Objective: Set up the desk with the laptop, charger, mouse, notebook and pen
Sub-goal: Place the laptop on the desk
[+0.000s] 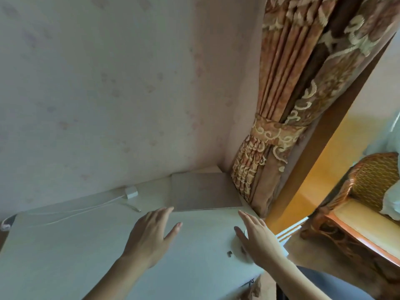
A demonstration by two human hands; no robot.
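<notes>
A closed silver laptop (205, 191) lies flat at the far right corner of the pale desk (65, 245), against the wall and the curtain. Left of it sits a white charger brick (131, 192) with its thin white cable (82, 210) trailing leftward along the desk. My left hand (151, 232) hovers just short of the laptop's near left corner, fingers spread, holding nothing. My right hand (257, 237) is stretched out near the laptop's near right corner, fingers apart and empty. No mouse, notebook or pen is in view.
A patterned orange curtain (281, 126), tied back, hangs right beside the laptop. A brown wooden frame (324, 148) runs diagonally past the desk's right edge. A wicker chair (368, 191) stands to the right. The desk's near right edge has small chips (229, 253).
</notes>
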